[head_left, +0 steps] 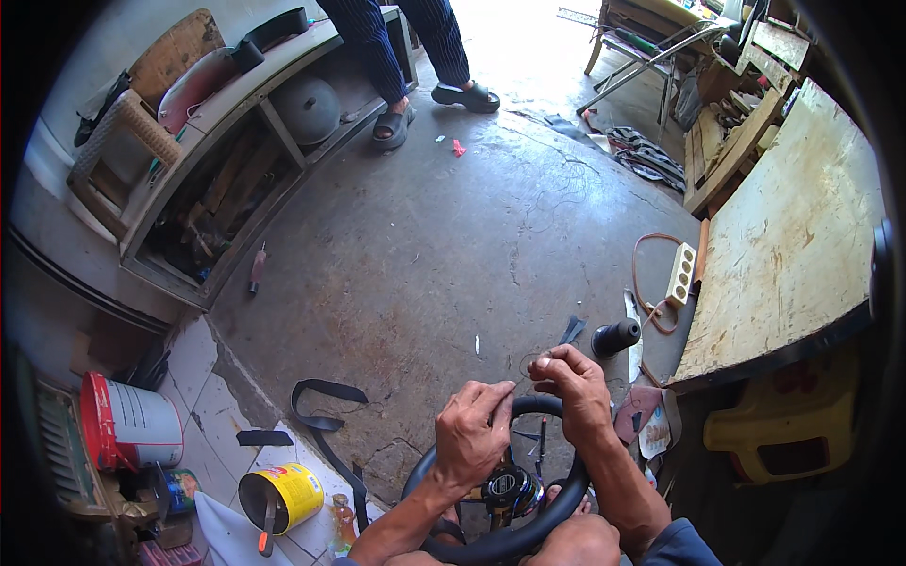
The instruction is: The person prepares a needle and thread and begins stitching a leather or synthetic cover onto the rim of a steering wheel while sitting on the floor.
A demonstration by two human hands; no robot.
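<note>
A black steering wheel (pixel 507 545) with a dark round hub (pixel 503 488) rests at my legs, tilted toward me. My left hand (pixel 475 432) is above its left upper rim, thumb and forefinger pinched together. What that pinch holds, if anything, is too small to make out. Over the right upper rim, my right hand (pixel 574 385) has its fingertips closed on a thin dark thread (pixel 522 364), which makes a small loop beside them. The two hands are a short gap apart, fingertips facing each other.
A dark bottle (pixel 615 337) and a white power strip (pixel 681 274) stand to the right. Black strips (pixel 326 415), a yellow can (pixel 293 495) and a white-red bucket (pixel 132 422) are at left. A screwdriver (pixel 257 270) lies farther off. Another person's sandalled feet (pixel 392 125) are at the back.
</note>
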